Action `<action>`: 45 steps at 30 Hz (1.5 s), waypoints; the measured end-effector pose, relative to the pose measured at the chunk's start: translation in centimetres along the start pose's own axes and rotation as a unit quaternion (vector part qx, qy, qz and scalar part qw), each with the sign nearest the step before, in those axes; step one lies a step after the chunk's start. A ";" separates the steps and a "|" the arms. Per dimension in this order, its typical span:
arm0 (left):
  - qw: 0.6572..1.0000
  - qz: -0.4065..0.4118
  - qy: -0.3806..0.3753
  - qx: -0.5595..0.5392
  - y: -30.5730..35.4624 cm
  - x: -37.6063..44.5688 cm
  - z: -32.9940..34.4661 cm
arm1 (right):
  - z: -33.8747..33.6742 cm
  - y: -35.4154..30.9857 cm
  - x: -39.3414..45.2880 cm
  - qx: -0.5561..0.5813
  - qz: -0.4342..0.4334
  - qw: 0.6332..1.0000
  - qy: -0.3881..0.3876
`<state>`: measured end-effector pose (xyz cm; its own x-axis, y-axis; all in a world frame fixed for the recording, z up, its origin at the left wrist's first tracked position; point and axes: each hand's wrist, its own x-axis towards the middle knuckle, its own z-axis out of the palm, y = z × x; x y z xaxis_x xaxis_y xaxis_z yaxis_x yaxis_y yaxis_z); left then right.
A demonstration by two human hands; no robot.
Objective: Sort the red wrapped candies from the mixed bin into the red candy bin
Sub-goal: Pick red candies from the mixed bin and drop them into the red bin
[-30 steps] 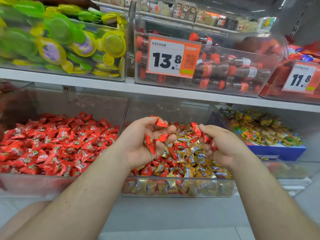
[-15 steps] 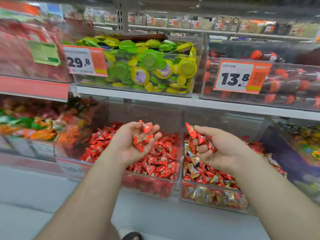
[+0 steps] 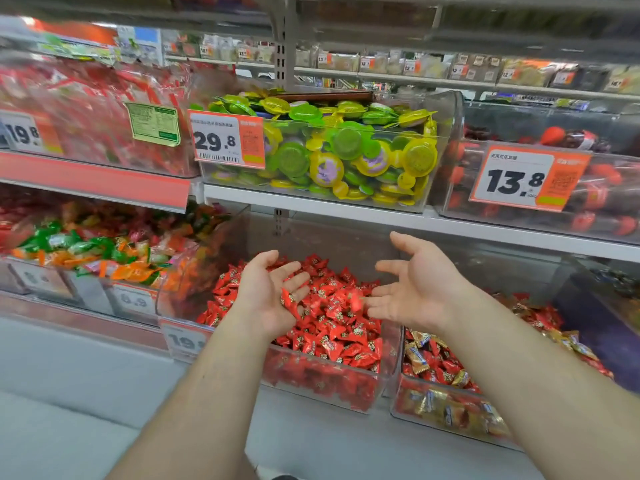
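Note:
A clear bin (image 3: 379, 389) full of red wrapped candies (image 3: 332, 327) stands on the lower shelf in the middle. To its right a clear mixed bin (image 3: 398, 407) holds red and gold wrapped candies (image 3: 436, 365). My left hand (image 3: 268, 292) is palm up over the red bin with its fingers spread. One red candy (image 3: 289, 301) is sliding off the edge of that palm. My right hand (image 3: 415, 285) is also palm up and flat above the red bin's right side, with nothing on it.
A bin of orange and green sweets (image 3: 104, 251) stands to the left. The upper shelf (image 3: 346, 202) carries a bin of green and yellow jelly cups (image 3: 346, 150) and a bin of cola-bottle sweets with a 13.8 price tag (image 3: 526, 178).
Both hands moved left from the mixed bin to over the red bin and opened out. The red candies they held have dropped, except one leaving the left palm.

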<state>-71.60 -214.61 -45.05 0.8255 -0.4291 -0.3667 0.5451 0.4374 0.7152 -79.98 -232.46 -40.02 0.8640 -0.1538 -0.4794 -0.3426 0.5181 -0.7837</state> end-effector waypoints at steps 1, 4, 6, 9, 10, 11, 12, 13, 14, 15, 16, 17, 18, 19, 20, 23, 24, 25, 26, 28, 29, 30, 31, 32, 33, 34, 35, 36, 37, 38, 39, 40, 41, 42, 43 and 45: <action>1.000 -0.002 -0.002 0.010 0.0 -0.1 0.0 | -0.1 0.0 -0.1 0.006 0.000 1.000 -0.004; 0.999 0.005 -0.015 0.029 0.0 -0.4 0.5 | -0.4 0.0 -0.4 0.025 -0.019 0.999 -0.015; 0.999 0.010 -0.025 0.038 -0.1 -0.6 0.8 | -0.7 -0.1 -0.7 0.026 -0.031 0.999 -0.021; 0.996 0.048 -0.036 0.065 -0.6 -0.5 1.1 | -1.1 -0.2 -1.2 0.017 -0.046 0.999 -0.023; 0.994 0.066 -0.031 0.084 -0.9 -0.3 1.3 | -1.3 -0.2 -1.4 0.014 -0.051 0.998 -0.019; 0.989 0.093 -0.019 0.113 -1.3 -0.2 1.6 | -1.5 -0.2 -1.7 0.012 -0.057 0.998 -0.015; 0.980 0.126 0.001 0.155 -1.7 -0.1 1.9 | -1.8 -0.3 -2.1 0.011 -0.064 0.998 -0.011; 0.964 0.164 0.023 0.207 -2.1 -0.2 2.3 | -2.2 -0.3 -2.5 0.014 -0.074 0.997 -0.009; 0.945 0.204 0.036 0.255 -2.5 -0.4 2.9 | -2.6 -0.4 -3.0 0.020 -0.084 0.996 -0.005; 0.925 0.242 0.031 0.291 -2.9 -0.5 3.5 | -3.1 -0.6 -3.6 0.030 -0.095 0.995 0.002; 0.910 0.268 0.012 0.317 -3.3 -0.8 4.2 | -3.7 -0.8 -4.2 0.043 -0.106 0.993 0.010; 0.898 0.283 -0.013 0.338 -3.8 -1.1 4.9 | -4.4 -1.0 -4.7 0.058 -0.120 0.991 0.020; 0.885 0.292 -0.038 0.361 -4.3 -1.5 5.7 | -5.3 -1.2 -5.2 0.074 -0.134 0.988 0.031; 0.869 0.302 -0.057 0.387 -4.8 -2.0 6.5 | -6.2 -1.4 -5.6 0.090 -0.147 0.984 0.044; 0.852 0.312 -0.073 0.413 -5.4 -2.4 7.4 | -7.3 -1.6 -5.9 0.105 -0.159 0.980 0.058; 0.800 0.329 -0.119 0.487 -7.3 -3.8 10.1 | -10.7 -1.8 -6.5 0.127 -0.185 0.969 0.106; 0.778 0.325 -0.130 0.521 -8.0 -4.1 11.0 | -11.9 -2.0 -6.7 0.128 -0.192 0.965 0.122; 0.753 0.318 -0.143 0.559 -8.6 -4.4 12.0 | -13.2 -2.2 -6.9 0.124 -0.200 0.962 0.137; 0.724 0.302 -0.160 0.599 -9.2 -4.5 12.9 | -14.4 -2.4 -7.1 0.118 -0.208 0.958 0.156; 0.649 0.247 -0.203 0.691 -10.4 -4.2 14.3 | -16.8 -3.0 -7.6 0.088 -0.222 0.952 0.192; 0.605 0.210 -0.222 0.735 -11.0 -3.8 14.7 | -18.0 -3.2 -7.9 0.053 -0.226 0.948 0.216; 0.558 0.172 -0.231 0.779 -11.5 -3.3 15.0 | -18.9 -3.4 -8.2 0.002 -0.227 0.943 0.243; 0.508 0.137 -0.228 0.820 -12.0 -2.8 15.2 | -19.9 -3.5 -8.2 -0.060 -0.226 0.933 0.273; 0.455 0.110 -0.218 0.856 -12.5 -2.4 15.3 | -20.6 -3.5 -8.3 -0.129 -0.225 0.918 0.301; 0.405 0.087 -0.205 0.887 -12.8 -2.0 15.5 | -21.3 -3.5 -8.2 -0.202 -0.225 0.895 0.328; 0.357 0.067 -0.195 0.911 -13.1 -1.9 15.7 | -21.9 -3.3 -8.0 -0.291 -0.222 0.861 0.352; 0.317 0.049 -0.190 0.928 -13.2 -1.7 15.9 | -22.4 -3.1 -7.8 -0.396 -0.210 0.812 0.374; 0.286 0.035 -0.190 0.939 -13.4 -1.5 16.1 | -22.9 -2.9 -7.4 -0.497 -0.185 0.755 0.387; 0.265 0.027 -0.192 0.945 -13.5 -1.1 16.3 | -23.2 -2.6 -7.0 -0.574 -0.154 0.702 0.392; 0.249 0.020 -0.194 0.949 -13.7 -0.7 16.4 | -23.4 -2.3 -6.5 -0.627 -0.116 0.664 0.390; 0.238 0.014 -0.196 0.951 -13.8 -0.4 16.5 | -23.8 -2.0 -5.8 -0.663 -0.080 0.638 0.384; 0.227 0.007 -0.200 0.953 -13.8 -0.1 16.5 | -24.2 -1.6 -5.2 -0.689 -0.047 0.620 0.372; 0.220 -0.001 -0.206 0.954 -13.9 0.1 16.4 | -24.5 -1.4 -4.6 -0.707 -0.022 0.610 0.358; 0.217 -0.010 -0.212 0.953 -13.9 0.3 16.3 | -24.9 -1.2 -4.2 -0.719 -0.004 0.603 0.346; 0.225 -0.012 -0.214 0.950 -13.9 0.5 16.1 | -25.2 -0.9 -3.9 -0.724 0.006 0.600 0.341; 0.268 -0.002 -0.209 0.940 -13.8 0.8 15.7 | -25.4 -0.8 -3.7 -0.723 0.009 0.599 0.345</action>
<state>-80.77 -233.34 -45.86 0.5222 -0.6497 -0.5525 -0.8170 -0.5669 -0.1056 -92.28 -253.65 -47.62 0.6689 -0.7278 -0.1512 -0.7411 -0.6687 -0.0597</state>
